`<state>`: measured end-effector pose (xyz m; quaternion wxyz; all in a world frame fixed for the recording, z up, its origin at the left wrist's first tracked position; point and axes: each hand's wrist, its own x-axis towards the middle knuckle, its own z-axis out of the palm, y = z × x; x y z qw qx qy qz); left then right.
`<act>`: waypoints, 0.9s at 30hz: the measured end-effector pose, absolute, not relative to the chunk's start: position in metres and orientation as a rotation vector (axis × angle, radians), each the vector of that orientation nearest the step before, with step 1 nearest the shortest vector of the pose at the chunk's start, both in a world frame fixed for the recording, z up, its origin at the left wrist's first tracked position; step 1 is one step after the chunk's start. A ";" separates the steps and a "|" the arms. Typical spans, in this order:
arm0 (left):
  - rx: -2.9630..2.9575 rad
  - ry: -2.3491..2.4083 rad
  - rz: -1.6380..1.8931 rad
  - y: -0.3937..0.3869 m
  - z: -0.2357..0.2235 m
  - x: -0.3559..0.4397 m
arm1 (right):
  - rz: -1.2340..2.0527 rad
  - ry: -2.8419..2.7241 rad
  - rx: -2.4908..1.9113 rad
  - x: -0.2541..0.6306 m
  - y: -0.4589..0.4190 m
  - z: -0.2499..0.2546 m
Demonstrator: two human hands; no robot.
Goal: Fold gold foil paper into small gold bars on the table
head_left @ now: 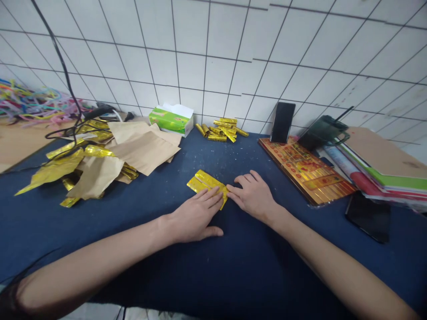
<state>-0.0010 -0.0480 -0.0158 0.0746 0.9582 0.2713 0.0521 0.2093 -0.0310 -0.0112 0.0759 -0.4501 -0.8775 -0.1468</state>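
Observation:
A folded sheet of shiny gold paper [207, 180] lies flat on the dark blue tabletop in the middle of the head view. My left hand [196, 215] rests on its near side, fingers stretched out and pressing it down, thumb spread apart. At the paper's right end is my right hand [253, 193], its index finger and thumb tips at the edge; the other fingers are loosely curled. Whether those tips pinch the paper or only touch it is hard to see. Behind them, against the wall, sits a small pile of rolled gold paper pieces [222, 130].
Brown and gold paper sheets [143, 146] lie heaped at the left beside a black cable [66, 75]. A green tissue box [168, 121] stands by the tiled wall. To the right are an upright phone [282, 122], a gold-red packet [310, 171], a dark mug [322, 132] and another phone [368, 216].

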 end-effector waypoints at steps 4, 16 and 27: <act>2.832 0.768 0.104 -0.053 -0.016 0.000 | -0.328 -2.545 -1.349 0.213 -0.024 -0.021; 2.798 0.766 0.111 -0.053 -0.014 0.002 | -0.011 -2.495 -1.081 0.197 -0.045 -0.020; 2.825 0.784 0.031 -0.068 -0.017 -0.003 | 0.074 -2.683 -1.135 0.200 -0.042 -0.016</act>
